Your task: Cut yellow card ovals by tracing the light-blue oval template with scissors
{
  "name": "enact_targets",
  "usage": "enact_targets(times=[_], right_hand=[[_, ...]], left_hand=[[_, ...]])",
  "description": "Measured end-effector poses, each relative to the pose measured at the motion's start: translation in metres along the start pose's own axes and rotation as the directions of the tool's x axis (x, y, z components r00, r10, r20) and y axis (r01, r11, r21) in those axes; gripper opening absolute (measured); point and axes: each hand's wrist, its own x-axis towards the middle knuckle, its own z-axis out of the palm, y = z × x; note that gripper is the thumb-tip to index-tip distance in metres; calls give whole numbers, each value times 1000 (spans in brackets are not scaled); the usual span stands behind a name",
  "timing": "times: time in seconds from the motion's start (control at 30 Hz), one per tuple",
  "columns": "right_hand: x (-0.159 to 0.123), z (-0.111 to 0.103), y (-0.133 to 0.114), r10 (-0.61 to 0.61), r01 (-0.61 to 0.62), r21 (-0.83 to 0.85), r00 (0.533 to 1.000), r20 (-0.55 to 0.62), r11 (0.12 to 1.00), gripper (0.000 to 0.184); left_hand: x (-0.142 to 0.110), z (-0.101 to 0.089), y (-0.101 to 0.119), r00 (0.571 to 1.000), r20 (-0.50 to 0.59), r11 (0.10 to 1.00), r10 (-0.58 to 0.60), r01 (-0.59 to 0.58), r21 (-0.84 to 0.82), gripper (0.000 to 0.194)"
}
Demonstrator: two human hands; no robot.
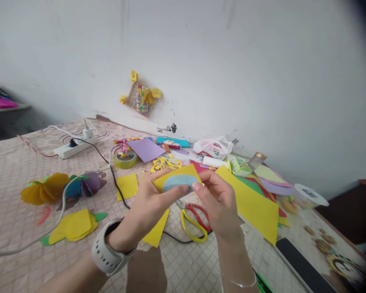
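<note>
A piece of yellow paper [189, 169] with a light-blue oval piece [178, 181] lying against it is held up in front of me. My left hand [154, 199] grips its left side, thumb across the blue oval. On the right side, my right hand [218, 197] pinches the edge between thumb and fingers. Below the hands lie scissors [195, 228] with yellow and red handles on the tablecloth. Yellow paper squares [127, 186] lie to the left, and a large yellow sheet [251, 203] lies to the right.
Paper fruit shapes [45, 189], stacked yellow cutouts [77, 226] and a power strip [76, 147] with trailing cables occupy the left. Tape [125, 160], purple paper [146, 149] and a plastic bag [215, 146] lie behind. A phone [303, 266] lies at right front.
</note>
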Motion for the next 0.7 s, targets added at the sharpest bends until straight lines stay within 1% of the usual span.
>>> enact_targets(times=[0.07,0.2,0.27,0.37,0.43,0.5,0.53,0.57,0.63,0.7], right_hand=[[0,-1,2,-16,16,-6,999,-34,1000,7],[-3,2,1,-55,56,10,998,-42,998,6],[-4,3,-1,-57,58,10,998,-39,998,6],[-2,2,-7,-49,49,-12,999,-12,999,9],[1,-2,-7,-57,57,-68,998,6,996,14],[4,-10,0,-19,29,-227,999,46,973,22],[4,-14,7,47,-18,-360,996,74,933,26],[4,-18,16,165,-80,-539,980,112,838,28],[-2,-25,38,299,-143,-666,946,126,732,17],[-11,-30,62,399,-195,-762,913,89,617,11]], left_hand=[[-1,1,-1,1000,-10,1000,-11,11,-18,8],[-2,6,-3,1000,-16,999,-12,12,-53,8],[-3,8,-2,1000,-9,999,-9,8,-36,8],[-3,6,2,1000,-20,999,-2,2,33,6],[-2,2,5,999,-42,998,26,-23,65,6],[-1,-3,7,995,-80,996,63,-58,63,6],[-1,-5,9,991,-103,995,80,-74,59,5],[-1,-7,10,987,-127,995,95,-89,52,4],[0,-10,13,980,-163,993,118,-114,31,4],[1,-11,16,975,-181,991,130,-133,-2,4]])
